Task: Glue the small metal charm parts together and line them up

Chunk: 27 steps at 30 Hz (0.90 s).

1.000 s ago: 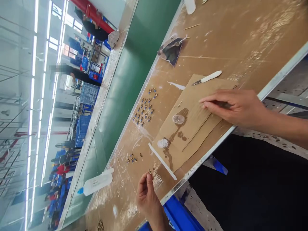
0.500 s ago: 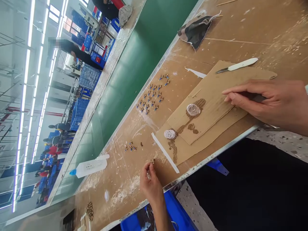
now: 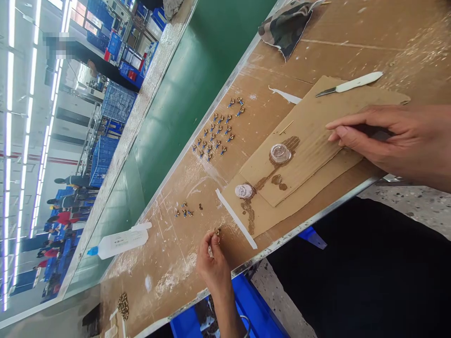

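Note:
My left hand (image 3: 213, 263) pinches a small dark-gold figure (image 3: 217, 231) between thumb and fingertips, just above the tabletop. Over the cardboard sheets (image 3: 317, 126) hovers my right hand (image 3: 391, 141), thumb and forefinger closed together; whatever they hold is hidden. A white-handled craft knife (image 3: 352, 84) lies on the cardboard beyond it. Two small clear dishes rest there too: one dish (image 3: 280, 153) by a wet stain, another dish (image 3: 244, 190) nearer my left hand. A thin wooden stick (image 3: 286, 127) lies beside the first. Several blue-and-gold figures (image 3: 213, 136) stand in a group farther back.
A smaller cluster of figures (image 3: 183, 211) sits left of the cardboard. Near the far edge lies a white bottle with a blue cap (image 3: 121, 243). A heap of small gold pieces (image 3: 123, 306) is at lower left, a camouflage cloth (image 3: 287, 28) at the top. Beneath the table edge is a blue bin (image 3: 253, 305).
The whole view has shifted, so the table things appear slightly farther left and higher. Both hands keep nearly the same pose, the left still pinching the small figure.

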Motion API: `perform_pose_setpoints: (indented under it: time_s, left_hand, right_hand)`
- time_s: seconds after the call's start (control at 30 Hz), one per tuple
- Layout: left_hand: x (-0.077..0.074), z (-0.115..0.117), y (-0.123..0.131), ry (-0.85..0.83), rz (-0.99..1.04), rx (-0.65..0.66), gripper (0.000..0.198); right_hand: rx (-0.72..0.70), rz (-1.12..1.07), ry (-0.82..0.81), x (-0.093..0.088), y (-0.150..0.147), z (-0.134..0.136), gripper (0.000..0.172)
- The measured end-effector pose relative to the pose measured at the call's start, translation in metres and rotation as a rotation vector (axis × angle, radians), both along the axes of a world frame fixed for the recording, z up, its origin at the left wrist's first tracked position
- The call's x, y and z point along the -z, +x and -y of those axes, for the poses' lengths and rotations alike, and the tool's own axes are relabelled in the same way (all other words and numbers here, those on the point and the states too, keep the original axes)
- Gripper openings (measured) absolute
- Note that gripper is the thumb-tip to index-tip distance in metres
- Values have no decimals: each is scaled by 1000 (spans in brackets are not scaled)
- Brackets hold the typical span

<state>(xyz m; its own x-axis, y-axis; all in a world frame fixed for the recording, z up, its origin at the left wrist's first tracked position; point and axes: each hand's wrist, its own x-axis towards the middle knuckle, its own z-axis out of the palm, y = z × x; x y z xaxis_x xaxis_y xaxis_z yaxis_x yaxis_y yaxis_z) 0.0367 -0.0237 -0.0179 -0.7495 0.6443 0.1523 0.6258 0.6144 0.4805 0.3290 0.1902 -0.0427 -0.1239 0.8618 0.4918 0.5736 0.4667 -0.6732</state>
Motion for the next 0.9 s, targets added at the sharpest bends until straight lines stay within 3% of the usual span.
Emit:
perform_pose_setpoints:
  time_s: [0.9]
  left_hand:
    - [-5,-9,1,-36,-132,99,29]
  right_hand:
    - [-5,-53,-69,0,0,1,19]
